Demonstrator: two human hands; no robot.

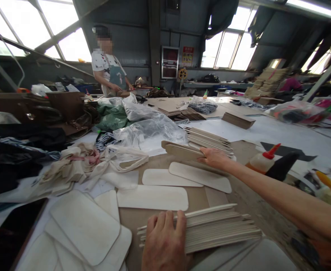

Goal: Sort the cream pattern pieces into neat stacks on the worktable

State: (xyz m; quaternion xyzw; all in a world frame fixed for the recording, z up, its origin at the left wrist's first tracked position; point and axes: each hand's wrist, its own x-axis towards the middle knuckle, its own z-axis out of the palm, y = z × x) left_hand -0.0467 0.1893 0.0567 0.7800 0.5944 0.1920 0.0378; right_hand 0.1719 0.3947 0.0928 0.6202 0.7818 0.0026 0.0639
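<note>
My left hand (164, 241) lies on the left end of a near stack of thin pale rounded boards (216, 231), fingers curled over its edge. My right hand (214, 157) reaches forward, and its fingers grip the end of a brown rounded board (182, 150) that juts from a farther stack (209, 138). Three single pale boards (154, 197) lie flat on the brown cardboard sheet (199, 197) between the two stacks. More pale boards (83, 226) overlap at the lower left.
A glue bottle with a red nozzle (263, 160) stands right of my right arm. Cloth bags (72, 165) and clear plastic bags (145, 126) pile up at the left. A person in an apron (109, 71) stands at the table's far end. Further board stacks (237, 119) lie beyond.
</note>
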